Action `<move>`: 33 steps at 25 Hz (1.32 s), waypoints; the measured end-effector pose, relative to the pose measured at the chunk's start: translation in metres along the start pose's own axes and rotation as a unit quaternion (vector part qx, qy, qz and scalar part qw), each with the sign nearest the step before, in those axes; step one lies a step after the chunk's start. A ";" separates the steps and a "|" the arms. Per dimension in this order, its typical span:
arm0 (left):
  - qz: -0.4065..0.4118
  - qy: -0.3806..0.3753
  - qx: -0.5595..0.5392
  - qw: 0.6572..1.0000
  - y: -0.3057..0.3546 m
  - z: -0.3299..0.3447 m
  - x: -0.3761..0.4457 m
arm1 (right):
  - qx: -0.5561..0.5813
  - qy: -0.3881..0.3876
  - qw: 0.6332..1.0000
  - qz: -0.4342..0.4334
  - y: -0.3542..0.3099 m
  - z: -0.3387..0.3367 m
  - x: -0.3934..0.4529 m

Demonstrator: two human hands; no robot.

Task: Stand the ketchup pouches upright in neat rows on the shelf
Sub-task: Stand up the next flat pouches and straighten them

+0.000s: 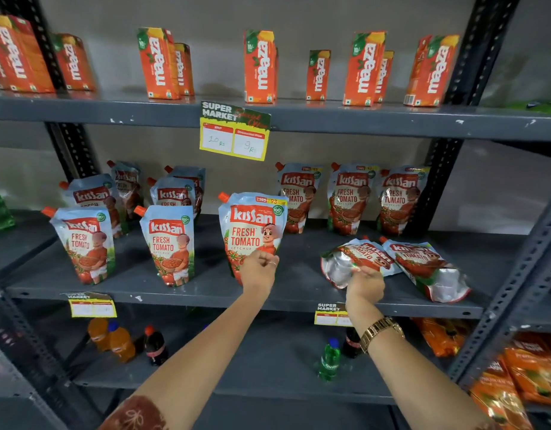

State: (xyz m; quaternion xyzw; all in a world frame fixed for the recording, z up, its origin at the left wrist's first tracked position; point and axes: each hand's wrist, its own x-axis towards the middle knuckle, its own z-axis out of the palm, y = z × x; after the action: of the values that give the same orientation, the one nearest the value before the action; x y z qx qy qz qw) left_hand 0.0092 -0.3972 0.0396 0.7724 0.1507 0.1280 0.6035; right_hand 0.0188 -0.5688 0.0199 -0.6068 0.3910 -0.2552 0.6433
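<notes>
Ketchup pouch (252, 231) stands upright at the front of the middle shelf (206, 290), and the left hand (259, 270) pinches its bottom edge with curled fingers. Two more pouches stand in the front row to its left, with others behind. Right hand (364, 282) closes its fingers on the end of a flat pouch (354, 259). Another flat pouch (426, 268) lies just beside it. Juice cartons (258, 66) stand on the shelf above.
</notes>
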 end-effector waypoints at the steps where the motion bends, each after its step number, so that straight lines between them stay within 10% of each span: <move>1: 0.014 -0.011 0.011 1.000 0.004 0.010 0.000 | -0.008 -0.008 1.000 0.005 0.000 -0.004 0.008; 8: 0.046 -0.059 0.057 0.996 0.021 0.087 0.003 | -0.033 -0.157 0.979 0.123 0.005 -0.022 0.056; 19: -0.146 -0.137 0.029 0.979 0.028 0.163 0.021 | -0.032 -0.334 0.918 0.214 0.001 -0.026 0.117; 29: -0.253 -0.351 0.237 0.870 0.037 0.126 0.023 | -0.223 -0.330 0.913 0.092 0.003 -0.020 0.139; 33: -0.240 -0.232 0.133 0.933 0.010 0.136 0.020 | -0.288 -0.322 0.902 0.013 0.002 -0.010 0.138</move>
State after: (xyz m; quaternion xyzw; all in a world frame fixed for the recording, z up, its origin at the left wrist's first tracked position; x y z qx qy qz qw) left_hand 0.0805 -0.5132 0.0173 0.7947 0.2025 -0.2248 0.5262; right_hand 0.0878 -0.6849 -0.0082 -0.8094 0.2267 0.0862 0.5348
